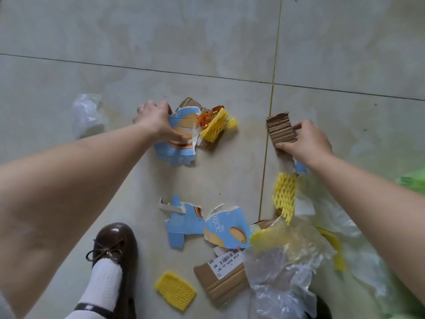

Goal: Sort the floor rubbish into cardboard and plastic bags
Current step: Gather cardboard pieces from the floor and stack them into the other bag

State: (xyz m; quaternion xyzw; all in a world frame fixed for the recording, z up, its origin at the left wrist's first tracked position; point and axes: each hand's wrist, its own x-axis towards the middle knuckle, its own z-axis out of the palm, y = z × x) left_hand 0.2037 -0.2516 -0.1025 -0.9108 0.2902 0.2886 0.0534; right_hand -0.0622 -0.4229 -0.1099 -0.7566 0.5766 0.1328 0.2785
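Observation:
My left hand [154,119] pinches the top of a torn blue printed card piece [177,143] lying on the floor tiles. Beside that piece lie yellow foam netting [213,126], an orange scrap and brown cardboard. My right hand [305,141] grips a strip of brown corrugated cardboard [281,130] between thumb and fingers. Nearer to me lie two more blue card pieces [207,226], a labelled brown cardboard piece [223,277], a yellow foam net sleeve [285,194], a flat yellow foam pad [176,290] and crumpled clear plastic film [282,268].
A crumpled clear plastic bag [86,113] lies on the floor at the left. My brown shoe with a white sock [112,254] stands at the bottom left. A green plastic bag edge [411,180] shows at the right. Pale tiles stretch beyond.

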